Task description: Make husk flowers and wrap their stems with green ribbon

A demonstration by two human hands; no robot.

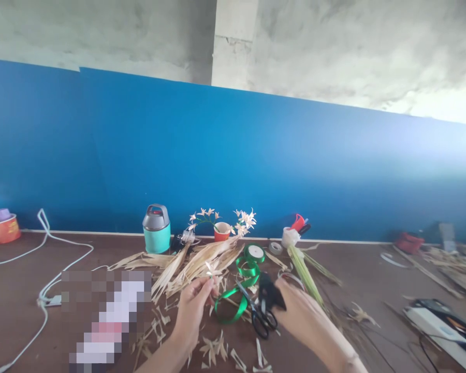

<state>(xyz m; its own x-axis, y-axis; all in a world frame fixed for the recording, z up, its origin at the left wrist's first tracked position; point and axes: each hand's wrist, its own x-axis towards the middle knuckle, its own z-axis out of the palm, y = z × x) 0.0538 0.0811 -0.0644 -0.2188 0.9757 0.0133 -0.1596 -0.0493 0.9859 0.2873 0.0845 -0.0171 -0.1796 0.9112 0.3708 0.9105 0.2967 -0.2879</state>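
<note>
My left hand (194,303) is closed, its thumb and fingertips pinching a small pale artificial flower (213,270) by its base. My right hand (297,305) is closed around a dark black object (271,291); blur and the hand hide what kind it is. Just below that object, black-handled scissors (261,317) lie on the table with their blades pointing up and left. A loose green ribbon (236,311) curls between the hands and leads back to its spool (255,253). Dried husk strips (202,261) spread out behind my left hand.
A red paper cup (221,234) stands at the back with stems of pale flowers (245,221). A teal jar (157,235) is left of it. Green stalks (306,274) lie on the right. White cables (44,290) cross the left side. Husk scraps (213,349) litter the front.
</note>
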